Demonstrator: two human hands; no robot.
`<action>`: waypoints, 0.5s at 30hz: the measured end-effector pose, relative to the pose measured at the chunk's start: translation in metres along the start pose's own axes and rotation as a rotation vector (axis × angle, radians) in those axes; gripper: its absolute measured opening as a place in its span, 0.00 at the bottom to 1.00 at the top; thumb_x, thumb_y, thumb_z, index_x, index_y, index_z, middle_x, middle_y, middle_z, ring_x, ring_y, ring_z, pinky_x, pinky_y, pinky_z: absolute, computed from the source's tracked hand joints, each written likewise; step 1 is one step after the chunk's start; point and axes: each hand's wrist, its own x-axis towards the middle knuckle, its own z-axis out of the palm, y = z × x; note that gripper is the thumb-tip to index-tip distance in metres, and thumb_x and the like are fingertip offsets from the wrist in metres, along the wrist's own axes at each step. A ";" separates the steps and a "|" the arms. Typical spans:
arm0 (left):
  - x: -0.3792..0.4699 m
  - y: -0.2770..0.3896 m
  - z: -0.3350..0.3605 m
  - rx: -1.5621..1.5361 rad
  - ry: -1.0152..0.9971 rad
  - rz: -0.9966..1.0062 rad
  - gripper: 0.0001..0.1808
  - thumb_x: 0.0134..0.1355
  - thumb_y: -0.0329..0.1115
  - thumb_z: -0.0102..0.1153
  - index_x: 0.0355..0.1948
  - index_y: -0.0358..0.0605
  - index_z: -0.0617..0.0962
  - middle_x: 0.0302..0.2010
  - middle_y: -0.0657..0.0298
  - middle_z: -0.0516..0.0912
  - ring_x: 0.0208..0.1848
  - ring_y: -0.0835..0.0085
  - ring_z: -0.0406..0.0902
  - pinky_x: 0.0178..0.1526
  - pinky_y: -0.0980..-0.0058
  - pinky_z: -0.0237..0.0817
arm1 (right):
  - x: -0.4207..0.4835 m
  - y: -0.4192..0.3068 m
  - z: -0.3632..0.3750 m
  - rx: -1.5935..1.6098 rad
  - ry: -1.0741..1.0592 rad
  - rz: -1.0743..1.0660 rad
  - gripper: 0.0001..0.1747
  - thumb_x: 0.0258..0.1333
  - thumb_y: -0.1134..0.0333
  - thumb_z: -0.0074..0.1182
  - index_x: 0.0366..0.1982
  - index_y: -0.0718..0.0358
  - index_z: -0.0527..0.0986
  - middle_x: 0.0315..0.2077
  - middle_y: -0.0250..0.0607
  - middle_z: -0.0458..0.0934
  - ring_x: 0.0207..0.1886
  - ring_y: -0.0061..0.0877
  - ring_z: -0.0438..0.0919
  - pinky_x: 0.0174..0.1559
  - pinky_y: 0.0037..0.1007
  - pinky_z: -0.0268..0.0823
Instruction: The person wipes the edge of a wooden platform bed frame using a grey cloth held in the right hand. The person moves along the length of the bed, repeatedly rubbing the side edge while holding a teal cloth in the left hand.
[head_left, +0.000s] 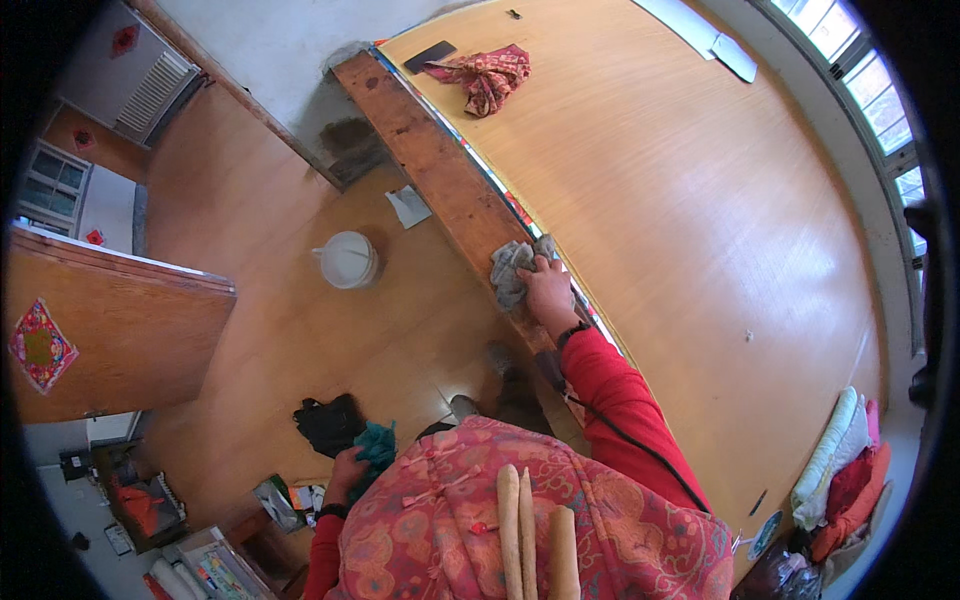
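My right hand (549, 291) presses a crumpled grey cloth (512, 271) onto the brown wooden edge board (442, 165) of a raised platform. Part of the cloth bunches beyond my fingertips. Down by my side, my left hand (347, 471) grips a bunched teal cloth (376, 448), its fingers partly hidden. The tan platform top (697, 225) stretches away to the right of the board. Toward its far end lie a red patterned cloth (491, 75) and a flat dark object (430, 57).
A white bucket (349, 260) stands on the floor, near a pale sheet (408, 207). A black cord (637, 448) passes by my right sleeve. Folded bedding (844, 469) is piled at the platform's near right. A wooden door (124, 330) stands at left. Wooden rods (510, 525) cross my front.
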 end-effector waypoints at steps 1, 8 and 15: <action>0.000 0.000 -0.001 -0.026 -0.022 -0.024 0.25 0.45 0.37 0.64 0.46 0.42 0.82 0.45 0.45 0.82 0.48 0.51 0.79 0.54 0.60 0.69 | 0.002 -0.001 0.001 0.012 0.015 0.009 0.19 0.50 0.65 0.53 0.46 0.42 0.81 0.53 0.40 0.70 0.56 0.42 0.68 0.54 0.44 0.65; 0.008 -0.001 0.026 -0.257 0.014 -0.172 0.26 0.44 0.37 0.63 0.48 0.41 0.81 0.44 0.46 0.83 0.48 0.53 0.80 0.53 0.64 0.70 | -0.145 0.034 -0.008 0.004 0.026 -0.114 0.21 0.47 0.61 0.56 0.48 0.41 0.79 0.55 0.40 0.68 0.57 0.42 0.66 0.54 0.46 0.63; -0.010 0.009 0.048 -0.286 -0.062 -0.071 0.22 0.45 0.35 0.59 0.44 0.43 0.82 0.40 0.47 0.83 0.43 0.53 0.82 0.47 0.63 0.71 | -0.061 0.027 0.006 0.008 0.065 -0.110 0.20 0.47 0.65 0.53 0.45 0.42 0.81 0.53 0.38 0.71 0.55 0.43 0.68 0.52 0.45 0.65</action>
